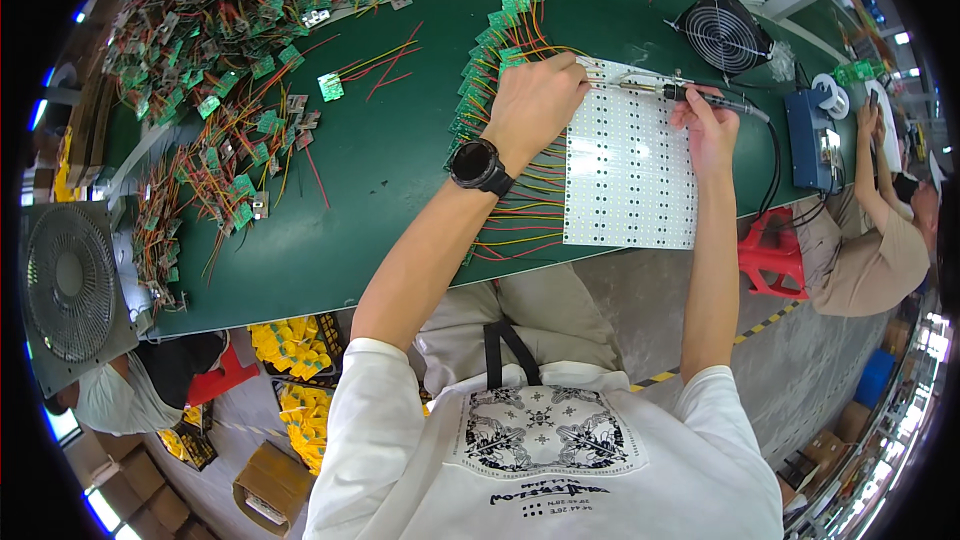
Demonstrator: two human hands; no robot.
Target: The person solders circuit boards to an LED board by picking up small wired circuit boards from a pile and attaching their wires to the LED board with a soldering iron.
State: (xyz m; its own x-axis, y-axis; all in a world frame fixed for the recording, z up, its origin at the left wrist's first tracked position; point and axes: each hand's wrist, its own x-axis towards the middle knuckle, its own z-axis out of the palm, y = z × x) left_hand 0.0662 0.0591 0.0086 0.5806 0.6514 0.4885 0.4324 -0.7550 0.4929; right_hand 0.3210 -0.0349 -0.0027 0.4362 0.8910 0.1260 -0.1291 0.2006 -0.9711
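Observation:
My left hand (540,105), a dark watch on its wrist, is closed over the upper left edge of a white panel (630,180) dotted with rows of small parts. Its fingertips pinch a thin wire there, though the fingers partly hide it. My right hand (708,130) grips a soldering iron (700,95) by its dark handle. The iron's tip points left over the panel's top, close to my left fingertips. Along the panel's left side stands a row of small green circuit boards (480,75), with red and yellow wires (525,208) running to the panel.
Wired circuit boards (210,30) heap up at the table's far left. A square black fan (722,32) and a blue soldering station (815,140) stand right of the panel. Another fan (70,280) is at the left end. A co-worker (870,230) sits to the right.

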